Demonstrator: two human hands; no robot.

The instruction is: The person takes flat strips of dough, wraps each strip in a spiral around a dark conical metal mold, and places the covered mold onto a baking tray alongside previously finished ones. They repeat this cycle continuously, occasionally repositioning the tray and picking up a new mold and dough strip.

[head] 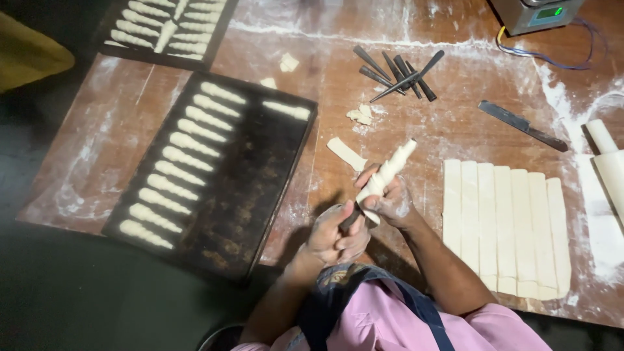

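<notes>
Left hand: the left hand (335,235), floury, sits low in the centre of the frame with its fingers curled tight around the dark lower end of the metal cone (351,218); the forearm rises from the bottom edge.
Right hand: the right hand (389,198) lies just above and right of the left, fingers wrapped over the dough-wrapped cone (389,173), thumb pressing the dough; the forearm slants in from the lower right.
Dough-wrapped cone: held in both hands above the worktop (448,123), tilted so its tip points to the upper right.
Dough strips: a row of cut dough strips (504,227) lies side by side at the right of the frame, just beside the right forearm.
Loose strip: one short dough strip (346,154) lies on the worktop just above and left of the hands.
Near tray: a dark baking tray (260,188) at the left centre carries a column of wrapped pieces (175,175).
Far tray: a second tray (117,39) in the upper left corner, also loaded.
Spare cones: a heap of bare dark cones (398,73) at the upper centre.
Knife: a knife (522,125) lies at the upper right, above the strips.
Rolling pin: a rolling pin (608,159) at the right edge.
</notes>
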